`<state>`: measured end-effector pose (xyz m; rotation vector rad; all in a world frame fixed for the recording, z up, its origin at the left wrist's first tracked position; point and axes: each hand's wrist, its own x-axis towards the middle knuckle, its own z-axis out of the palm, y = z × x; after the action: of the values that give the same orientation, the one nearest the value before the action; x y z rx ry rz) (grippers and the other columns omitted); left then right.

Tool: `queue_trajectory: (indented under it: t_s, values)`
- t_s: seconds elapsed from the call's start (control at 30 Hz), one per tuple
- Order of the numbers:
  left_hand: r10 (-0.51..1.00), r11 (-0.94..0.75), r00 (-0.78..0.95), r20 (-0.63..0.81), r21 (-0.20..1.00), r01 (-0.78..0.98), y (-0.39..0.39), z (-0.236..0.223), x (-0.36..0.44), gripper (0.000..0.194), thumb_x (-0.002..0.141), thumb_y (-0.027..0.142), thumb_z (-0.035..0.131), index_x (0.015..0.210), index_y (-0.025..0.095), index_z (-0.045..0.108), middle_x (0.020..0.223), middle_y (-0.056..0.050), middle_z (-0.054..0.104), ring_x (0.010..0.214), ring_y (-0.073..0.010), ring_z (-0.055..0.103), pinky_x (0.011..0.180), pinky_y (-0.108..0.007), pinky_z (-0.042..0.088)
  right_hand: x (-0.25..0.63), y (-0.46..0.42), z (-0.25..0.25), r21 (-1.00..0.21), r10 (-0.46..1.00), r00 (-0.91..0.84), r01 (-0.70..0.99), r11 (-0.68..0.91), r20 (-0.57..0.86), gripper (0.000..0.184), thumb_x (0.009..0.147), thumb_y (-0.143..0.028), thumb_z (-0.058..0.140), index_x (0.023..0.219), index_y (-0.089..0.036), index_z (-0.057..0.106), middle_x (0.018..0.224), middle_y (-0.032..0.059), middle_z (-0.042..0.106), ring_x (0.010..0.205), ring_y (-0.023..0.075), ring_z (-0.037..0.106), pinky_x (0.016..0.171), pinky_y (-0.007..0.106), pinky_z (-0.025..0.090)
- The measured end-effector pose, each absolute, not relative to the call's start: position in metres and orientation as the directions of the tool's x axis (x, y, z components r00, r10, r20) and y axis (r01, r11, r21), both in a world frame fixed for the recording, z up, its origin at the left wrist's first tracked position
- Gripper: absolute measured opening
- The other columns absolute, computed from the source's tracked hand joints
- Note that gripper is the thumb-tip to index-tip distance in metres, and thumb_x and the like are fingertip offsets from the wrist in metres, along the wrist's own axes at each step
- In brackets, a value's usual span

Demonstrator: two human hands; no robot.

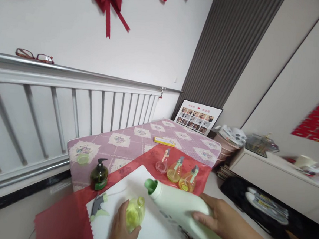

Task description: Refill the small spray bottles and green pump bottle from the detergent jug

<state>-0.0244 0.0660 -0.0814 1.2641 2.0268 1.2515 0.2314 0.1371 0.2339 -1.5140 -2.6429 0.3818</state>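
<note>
My left hand (123, 228) is wrapped round a small clear spray bottle (135, 214) without its head, with yellow-green liquid inside. My right hand (212, 215) grips a large pale green jug-like bottle (180, 201), tilted so its green spout (150, 186) points left, above and beside the small bottle's neck. The two bottles look apart, and no stream shows between them. A grey and green spray trigger head (99, 205) lies on the white sheet (120, 188) left of my left hand.
Three spray bottles (174, 171) with heads stand on the red cloth (145, 159) behind. A dark green pump bottle (99, 175) and a pale green lid (83, 159) sit at left. A yellow-edged case (164, 141) lies farther back. A railing (87, 109) borders the table.
</note>
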Motion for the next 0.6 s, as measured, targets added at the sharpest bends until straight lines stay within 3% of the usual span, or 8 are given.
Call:
queue_trajectory:
  t_s: [0.07,0.13,0.27,0.37,0.43,0.6]
  values:
    - [0.847,0.163,-0.515,0.133,0.857,0.49,0.065,-0.079,-0.021,0.084,0.066,0.023,0.064,0.145,0.012,0.036,0.155,-0.02,0.049,0.143,-0.0314,0.049,0.122,-0.044,0.041,0.238,0.145,0.23,-0.49,0.867,-0.496,0.767,0.414,-0.046,0.049,0.084,-0.063,0.056,0.106,-0.022,0.073,0.104,0.0093,0.082,0.093,0.0319,0.076,0.077,0.034,0.058]
    - [0.817,0.144,-0.544,0.192,0.845,0.515,0.064,-0.075,-0.017,0.082,0.067,0.021,0.061,0.144,0.01,0.036,0.155,-0.021,0.049,0.145,-0.0306,0.047,0.123,-0.042,0.04,0.237,0.154,0.22,-0.619,0.9,-0.436,0.706,0.343,0.001,0.052,0.08,-0.065,0.058,0.102,-0.021,0.072,0.103,0.0113,0.082,0.093,0.0349,0.075,0.078,0.038,0.058]
    - [0.816,0.14,-0.544,0.197,0.845,0.516,0.063,-0.066,-0.013,0.081,0.069,0.019,0.061,0.144,0.009,0.033,0.152,-0.022,0.051,0.142,-0.032,0.05,0.123,-0.044,0.04,0.212,0.173,0.185,-0.692,0.95,-0.245,0.652,0.309,0.192,0.045,0.075,-0.061,0.062,0.091,-0.02,0.072,0.084,0.0109,0.08,0.081,0.035,0.073,0.074,0.042,0.057]
    - [0.83,0.192,-0.54,0.143,0.835,0.515,0.062,-0.06,-0.014,0.083,0.068,0.018,0.063,0.145,0.012,0.032,0.153,-0.021,0.051,0.143,-0.0319,0.05,0.122,-0.042,0.041,0.175,0.187,0.149,-0.81,0.929,-0.153,0.455,0.369,0.337,0.038,0.074,-0.052,0.066,0.096,-0.021,0.072,0.09,0.0098,0.08,0.087,0.034,0.073,0.081,0.043,0.057]
    - [0.834,0.209,-0.537,0.129,0.826,0.524,0.062,-0.057,-0.014,0.087,0.067,0.017,0.063,0.147,0.011,0.031,0.156,-0.021,0.048,0.145,-0.0311,0.047,0.123,-0.039,0.04,0.148,0.195,0.125,-0.828,0.925,-0.119,0.416,0.376,0.361,0.039,0.075,-0.049,0.064,0.101,-0.021,0.07,0.098,0.0115,0.079,0.094,0.0347,0.072,0.085,0.045,0.056]
    - [0.844,0.202,-0.52,0.13,0.822,0.533,0.063,-0.054,-0.014,0.093,0.063,0.017,0.065,0.149,0.005,0.031,0.157,-0.022,0.046,0.148,-0.0332,0.043,0.125,-0.039,0.036,0.106,0.204,0.079,-0.866,0.936,-0.082,0.358,0.349,0.343,0.039,0.077,-0.049,0.058,0.101,-0.019,0.065,0.095,0.0129,0.077,0.091,0.0333,0.071,0.083,0.044,0.057]
